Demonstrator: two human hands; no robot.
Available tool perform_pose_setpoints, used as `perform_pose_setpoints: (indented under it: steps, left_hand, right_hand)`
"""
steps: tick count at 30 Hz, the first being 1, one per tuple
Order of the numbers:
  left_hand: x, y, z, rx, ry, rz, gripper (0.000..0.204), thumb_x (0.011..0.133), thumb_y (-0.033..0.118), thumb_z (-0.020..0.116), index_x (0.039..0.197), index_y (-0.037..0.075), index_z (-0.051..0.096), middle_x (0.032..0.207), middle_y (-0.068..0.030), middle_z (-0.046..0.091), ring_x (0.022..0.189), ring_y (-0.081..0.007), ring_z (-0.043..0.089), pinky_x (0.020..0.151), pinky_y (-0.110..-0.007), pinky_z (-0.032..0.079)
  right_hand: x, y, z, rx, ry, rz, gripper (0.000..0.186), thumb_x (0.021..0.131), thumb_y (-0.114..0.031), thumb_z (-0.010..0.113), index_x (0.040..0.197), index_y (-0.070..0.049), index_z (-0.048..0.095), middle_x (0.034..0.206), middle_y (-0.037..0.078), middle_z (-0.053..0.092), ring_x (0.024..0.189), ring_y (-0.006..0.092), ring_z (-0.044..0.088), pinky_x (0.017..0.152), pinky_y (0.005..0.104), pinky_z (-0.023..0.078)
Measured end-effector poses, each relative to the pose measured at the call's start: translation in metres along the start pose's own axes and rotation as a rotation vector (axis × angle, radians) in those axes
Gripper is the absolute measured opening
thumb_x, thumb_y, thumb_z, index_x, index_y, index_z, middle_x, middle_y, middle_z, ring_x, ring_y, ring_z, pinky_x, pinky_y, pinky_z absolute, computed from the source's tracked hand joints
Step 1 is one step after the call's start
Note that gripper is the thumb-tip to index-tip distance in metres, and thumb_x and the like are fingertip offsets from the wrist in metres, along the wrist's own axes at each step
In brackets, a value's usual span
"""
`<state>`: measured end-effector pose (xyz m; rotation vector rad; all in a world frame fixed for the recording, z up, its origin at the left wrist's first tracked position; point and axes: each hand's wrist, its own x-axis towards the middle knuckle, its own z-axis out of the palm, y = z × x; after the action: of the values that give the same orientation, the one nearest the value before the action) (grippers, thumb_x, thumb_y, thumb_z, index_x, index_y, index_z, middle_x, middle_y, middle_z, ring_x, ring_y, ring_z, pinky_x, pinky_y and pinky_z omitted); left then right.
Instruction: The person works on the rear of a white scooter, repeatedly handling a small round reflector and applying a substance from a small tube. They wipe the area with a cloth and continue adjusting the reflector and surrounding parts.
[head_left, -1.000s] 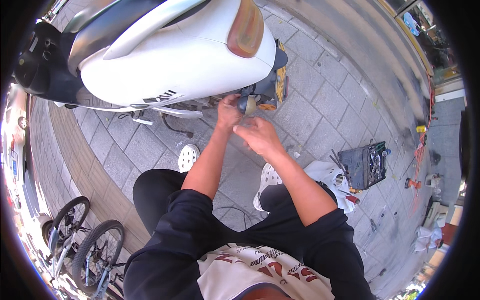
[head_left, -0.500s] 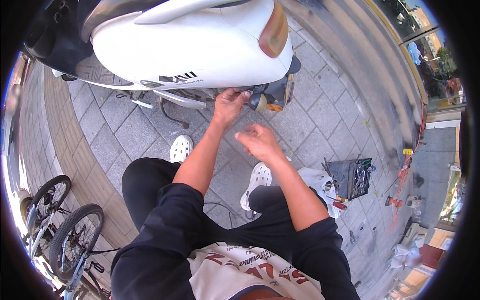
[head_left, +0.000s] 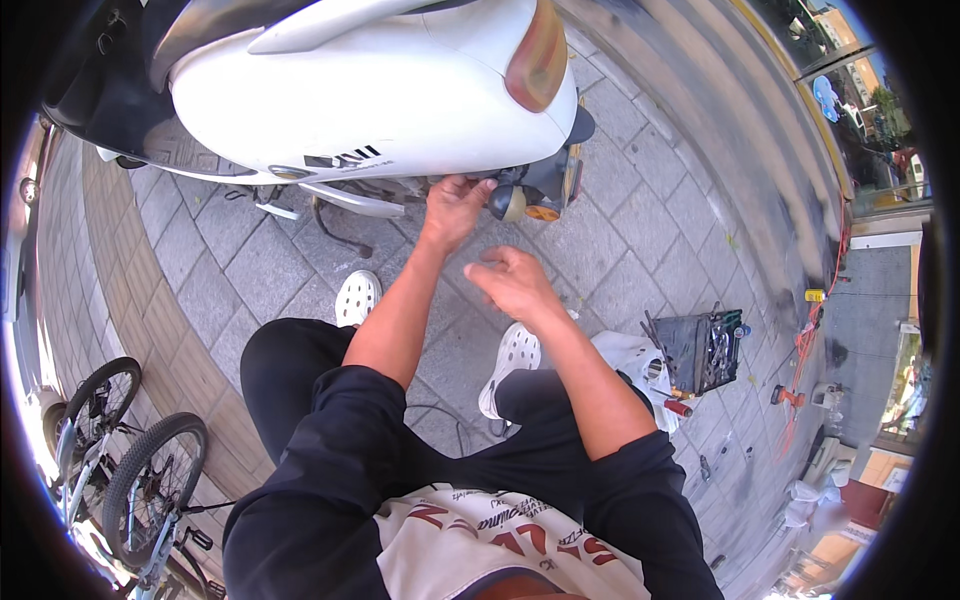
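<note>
A white scooter (head_left: 370,100) stands across the top of the view, its rear end to the right. My left hand (head_left: 458,212) reaches under the lower edge of its rear body panel. The fingers are bent and pressed together there, just left of a round dark part (head_left: 509,203) and an orange reflector (head_left: 543,213). What they grip is hidden under the panel. Below and to the right, my right hand (head_left: 518,288) hangs in the air, apart from the scooter. Its fingers are curled in toward the thumb; anything between them is too small or blurred to make out.
An open toolbox (head_left: 705,352) sits on the paving to the right, beside a white plastic bag (head_left: 630,355) and a red-handled tool (head_left: 678,408). An orange cord (head_left: 803,345) runs along the far right. Bicycles (head_left: 150,490) stand at lower left. Steps (head_left: 690,110) rise at upper right.
The scooter and surroundings sit slightly farther left in the view. My left hand stays under the panel; my right hand keeps nearly the same place and curl.
</note>
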<state>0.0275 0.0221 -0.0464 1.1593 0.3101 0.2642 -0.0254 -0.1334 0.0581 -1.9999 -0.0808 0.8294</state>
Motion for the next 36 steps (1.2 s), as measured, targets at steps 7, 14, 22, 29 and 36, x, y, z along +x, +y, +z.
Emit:
perform_pose_setpoints:
  steps: [7, 14, 22, 29, 36]
  left_hand:
    - [0.0, -0.002, 0.004, 0.0, 0.019, 0.029, 0.007, 0.102, 0.006, 0.077, 0.105, 0.0, 0.074, 0.088, 0.0016, 0.071, 0.074, -0.006, 0.055, 0.066, -0.026, 0.044]
    - [0.001, -0.002, -0.001, -0.033, 0.008, 0.021, 0.004, 0.102, 0.005, 0.077, 0.103, 0.003, 0.073, 0.088, 0.002, 0.071, 0.07, -0.0049, 0.054, 0.06, -0.025, 0.042]
    - [0.002, -0.003, 0.0, -0.073, -0.042, 0.012, 0.008, 0.103, 0.01, 0.077, 0.109, 0.005, 0.075, 0.091, 0.0025, 0.073, 0.071, -0.0058, 0.056, 0.061, -0.025, 0.044]
    - [0.009, -0.008, -0.01, -0.083, -0.124, 0.041, 0.009, 0.103, 0.015, 0.079, 0.108, 0.008, 0.076, 0.088, 0.0035, 0.073, 0.07, -0.0057, 0.056, 0.061, -0.025, 0.044]
    - [0.012, -0.001, -0.012, -0.347, -0.189, 0.012, 0.013, 0.099, 0.005, 0.073, 0.11, 0.008, 0.076, 0.104, -0.0012, 0.075, 0.095, -0.0134, 0.066, 0.084, -0.033, 0.051]
  right_hand:
    - [-0.001, 0.0, 0.001, 0.039, 0.018, 0.011, 0.067, 0.09, -0.036, 0.082, 0.132, 0.014, 0.067, 0.102, 0.022, 0.078, 0.079, 0.0244, 0.076, 0.074, 0.0368, 0.06]
    - [-0.002, -0.004, -0.001, 0.021, 0.014, 0.011, 0.063, 0.089, -0.035, 0.082, 0.128, 0.013, 0.068, 0.101, 0.022, 0.078, 0.079, 0.0243, 0.076, 0.074, 0.0372, 0.059]
    - [0.004, 0.01, 0.001, -0.029, 0.038, -0.021, 0.056, 0.088, -0.038, 0.08, 0.12, 0.008, 0.074, 0.101, 0.021, 0.08, 0.095, 0.0282, 0.077, 0.084, 0.0384, 0.059]
    - [-0.003, -0.017, -0.035, -0.067, -0.065, 0.047, 0.044, 0.089, -0.036, 0.079, 0.104, 0.005, 0.081, 0.089, 0.019, 0.08, 0.089, 0.0292, 0.078, 0.084, 0.0388, 0.058]
    - [0.003, -0.027, -0.059, -0.005, 0.32, -0.152, 0.047, 0.092, -0.037, 0.076, 0.111, 0.006, 0.079, 0.096, 0.019, 0.081, 0.093, 0.0282, 0.078, 0.085, 0.0392, 0.058]
